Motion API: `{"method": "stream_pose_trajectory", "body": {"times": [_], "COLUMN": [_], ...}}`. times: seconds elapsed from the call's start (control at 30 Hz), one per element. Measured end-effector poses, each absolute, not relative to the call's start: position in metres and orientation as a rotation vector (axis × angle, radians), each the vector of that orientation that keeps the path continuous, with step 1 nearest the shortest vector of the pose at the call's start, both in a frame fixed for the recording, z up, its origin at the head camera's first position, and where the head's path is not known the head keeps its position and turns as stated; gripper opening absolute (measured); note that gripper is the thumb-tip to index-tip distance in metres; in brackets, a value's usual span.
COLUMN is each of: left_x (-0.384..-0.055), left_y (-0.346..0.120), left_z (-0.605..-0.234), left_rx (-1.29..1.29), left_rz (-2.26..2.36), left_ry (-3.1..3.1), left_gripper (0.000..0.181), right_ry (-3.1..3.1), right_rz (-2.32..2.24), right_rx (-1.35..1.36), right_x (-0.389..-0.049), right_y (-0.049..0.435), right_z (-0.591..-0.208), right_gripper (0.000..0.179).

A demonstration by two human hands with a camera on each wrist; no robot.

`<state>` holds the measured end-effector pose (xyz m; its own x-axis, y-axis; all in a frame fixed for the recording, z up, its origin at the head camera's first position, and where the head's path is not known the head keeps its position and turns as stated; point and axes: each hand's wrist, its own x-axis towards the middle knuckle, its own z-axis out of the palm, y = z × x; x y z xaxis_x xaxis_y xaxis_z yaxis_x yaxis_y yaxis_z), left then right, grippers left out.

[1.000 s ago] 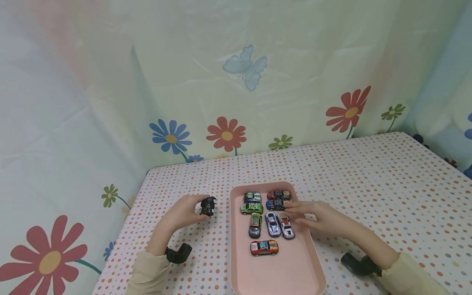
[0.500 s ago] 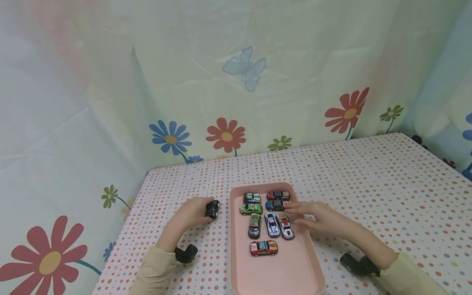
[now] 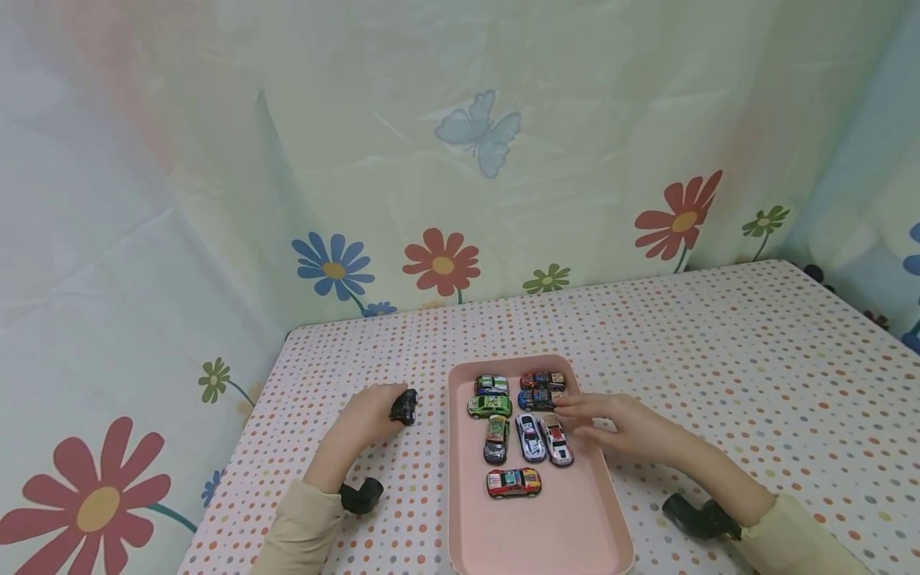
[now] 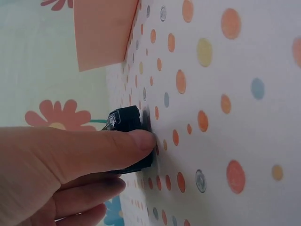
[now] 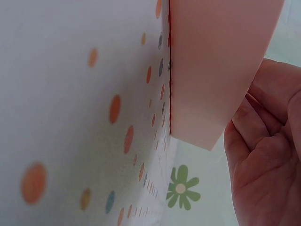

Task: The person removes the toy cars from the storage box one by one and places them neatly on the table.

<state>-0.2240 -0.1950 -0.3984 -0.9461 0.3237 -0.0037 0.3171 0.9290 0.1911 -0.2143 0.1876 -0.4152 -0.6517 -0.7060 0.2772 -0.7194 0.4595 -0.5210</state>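
My left hand (image 3: 370, 415) pinches a black toy car (image 3: 404, 407) between thumb and fingers, to the left of the pink tray (image 3: 539, 527). In the left wrist view the thumb lies along the side of the black car (image 4: 126, 117), close against the dotted tabletop. My right hand (image 3: 625, 427) reaches over the tray's right rim with relaxed fingers, its fingertips right at a blue toy car (image 3: 535, 399). From the right wrist, the tray's outer wall (image 5: 211, 70) hides those fingertips.
Several more toy cars stand in the tray, among them a green one (image 3: 489, 406), a white one (image 3: 531, 438) and a red and yellow one (image 3: 513, 482) nearest the front. A dotted cloth (image 3: 719, 351) covers the table; a flowered curtain (image 3: 575, 160) hangs behind.
My left hand went right toward the tray with the black car, then slightly back left, and the car has turned in the fingers. My right hand has stayed in place.
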Motion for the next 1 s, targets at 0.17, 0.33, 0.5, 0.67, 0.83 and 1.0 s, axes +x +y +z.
{"method": "stream_pose_trajectory", "body": {"times": [0.17,0.33,0.5,0.67,0.83,1.0], "left_x": [-0.2235,-0.2234,-0.2234,-0.2236,-0.2224,-0.2196], "left_y": [-0.1937,-0.1920,-0.1919,-0.1934,-0.1937,-0.1931], "left_z": [-0.3975,-0.3981,-0.4007,-0.4040,-0.4049,-0.4060], "left_rx": [0.527,0.547,0.547,0.543,0.524,0.487], "left_rz": [0.315,0.338,0.386,0.396,0.400,0.433], "left_ry": [3.041,3.026,3.027,3.020,3.017,3.024], "left_gripper": [0.060,0.063,0.064,0.064,0.064,0.065], "right_ry": [-2.654,-2.642,-2.701,-2.776,-2.798,-2.842], "right_rz": [0.968,0.943,0.928,0.951,0.935,0.883], "right_rx": [1.293,1.305,1.309,1.270,1.256,1.192], "right_x": [-0.2144,-0.2137,-0.2120,-0.2120,-0.2126,-0.2121], "right_y": [0.1885,0.1876,0.1860,0.1853,0.1859,0.1863], "right_z": [-0.4155,-0.4144,-0.4121,-0.4134,-0.4155,-0.4157], "right_gripper": [0.031,0.031,0.035,0.043,0.048,0.050]}}
